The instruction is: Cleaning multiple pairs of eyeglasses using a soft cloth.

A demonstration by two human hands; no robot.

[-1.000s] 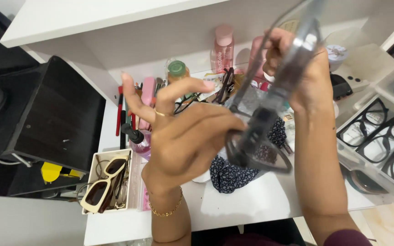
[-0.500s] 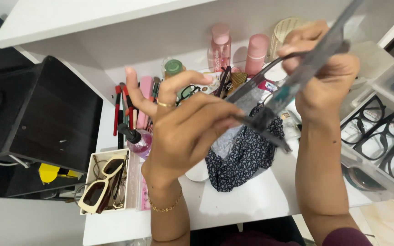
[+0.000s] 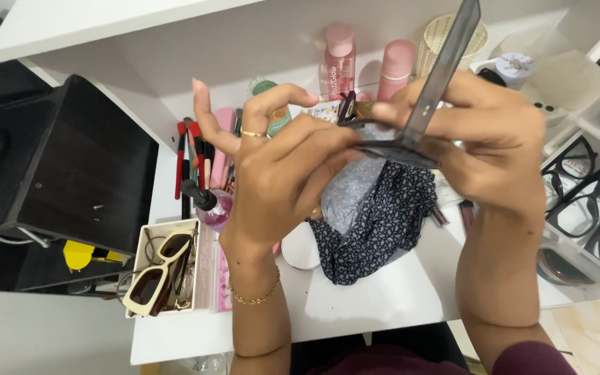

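Note:
Both my hands hold a pair of dark grey translucent glasses (image 3: 444, 66) above a white desk (image 3: 390, 305). My right hand (image 3: 494, 139) grips the frame, which stands edge-on and points up toward the shelf. My left hand (image 3: 279, 173) pinches the lower part of the glasses between thumb and middle fingers, with the index and little finger raised. A dark floral cloth (image 3: 383, 222) with a grey lining sits bunched directly beneath the hands. I cannot tell whether a finger holds it.
A white tray (image 3: 148, 237) at the left holds cream sunglasses (image 3: 155, 278). Behind the hands stand a pump bottle (image 3: 210, 205), pens and brushes (image 3: 187, 156), pink bottles (image 3: 339, 59) and a woven cup (image 3: 453, 31). Clear drawers with black-framed glasses (image 3: 592, 201) are at the right, a black box (image 3: 71, 167) at the left.
The glasses turned from hanging lens-down to edge-on and upright. My right hand came down and closer to my left hand, over the cloth.

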